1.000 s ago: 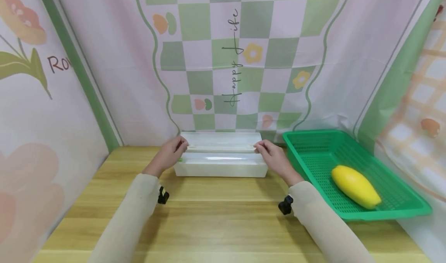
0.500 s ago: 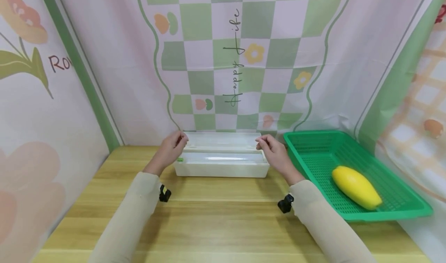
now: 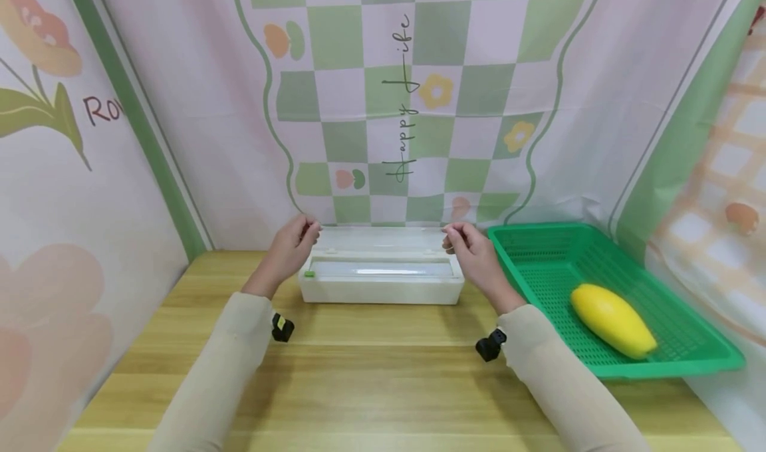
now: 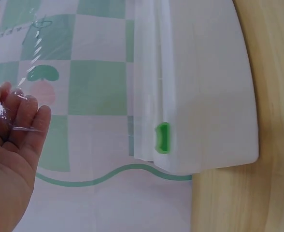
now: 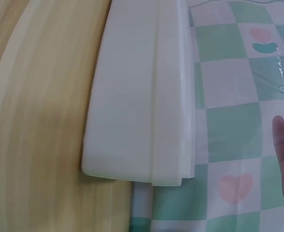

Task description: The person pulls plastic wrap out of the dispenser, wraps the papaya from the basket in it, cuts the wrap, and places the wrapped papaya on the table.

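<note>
A white plastic wrap dispenser (image 3: 380, 291) stands at the back of the table, its lid raised behind it. A small green slider (image 4: 163, 137) sits near its left end. Clear plastic wrap (image 4: 35, 55) stretches upward from the dispenser between both hands. My left hand (image 3: 291, 247) pinches the wrap's left corner with curled fingers; in the left wrist view crumpled wrap shows at the fingers. On the other side, my right hand (image 3: 475, 255) pinches the right corner between thumb and fingers. In the right wrist view only part of that hand shows, at the right edge.
A green plastic basket (image 3: 514, 269) stands on the right of the wooden table (image 3: 371, 385), with a yellow papaya-like fruit (image 3: 613, 321) in it. A patterned curtain (image 3: 335, 106) hangs right behind the dispenser. The right hand is close to the basket's left rim.
Both hands have risen and moved slightly back, drawing the wrap up from the dispenser. The dispenser, basket and fruit stay where they were.
</note>
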A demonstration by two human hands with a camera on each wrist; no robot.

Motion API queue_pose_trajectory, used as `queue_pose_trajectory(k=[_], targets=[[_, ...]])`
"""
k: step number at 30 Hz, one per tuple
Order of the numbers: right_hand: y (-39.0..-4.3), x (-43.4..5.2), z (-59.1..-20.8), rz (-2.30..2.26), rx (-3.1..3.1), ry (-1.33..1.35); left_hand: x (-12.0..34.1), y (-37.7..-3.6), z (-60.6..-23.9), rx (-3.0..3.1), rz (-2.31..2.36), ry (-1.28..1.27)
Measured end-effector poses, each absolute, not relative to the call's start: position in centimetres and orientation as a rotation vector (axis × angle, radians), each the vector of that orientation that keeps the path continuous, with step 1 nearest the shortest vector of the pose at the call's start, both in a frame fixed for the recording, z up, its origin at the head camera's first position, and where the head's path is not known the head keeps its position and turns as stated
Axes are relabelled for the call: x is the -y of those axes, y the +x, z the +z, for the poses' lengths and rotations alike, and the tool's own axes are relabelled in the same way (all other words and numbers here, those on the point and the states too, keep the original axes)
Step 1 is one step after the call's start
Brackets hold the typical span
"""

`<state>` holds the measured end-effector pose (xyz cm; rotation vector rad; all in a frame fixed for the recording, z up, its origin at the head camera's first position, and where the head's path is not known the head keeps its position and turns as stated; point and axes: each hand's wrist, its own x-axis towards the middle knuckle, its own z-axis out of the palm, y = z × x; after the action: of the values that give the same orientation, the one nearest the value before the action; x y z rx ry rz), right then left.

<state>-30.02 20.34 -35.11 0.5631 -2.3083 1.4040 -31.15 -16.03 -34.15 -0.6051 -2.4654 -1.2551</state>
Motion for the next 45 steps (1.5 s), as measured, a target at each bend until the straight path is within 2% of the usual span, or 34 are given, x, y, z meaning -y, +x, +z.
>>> queue_pose_trajectory(k=[6,18,33,45], targets=[[-28.0,-19.5,-32.5,1.426,2.317,0.561,16.1,-31.0,-33.5,2.432,-1.240,-0.611],[-30.4,-20.9,-33.7,1.399,2.197,0.613,15.8,-30.0,-31.6,2.412,-1.251,-0.588],[-29.7,-21.0,-31.4,1.485,2.156,0.624,15.6,-29.4,-29.8,2.326,-1.237,-0.594],[-26.2,-19.8,-27.4,1.387,2.145,0.719,15.4,-28.7,-28.1,2.266,-1.213,-0.618]])
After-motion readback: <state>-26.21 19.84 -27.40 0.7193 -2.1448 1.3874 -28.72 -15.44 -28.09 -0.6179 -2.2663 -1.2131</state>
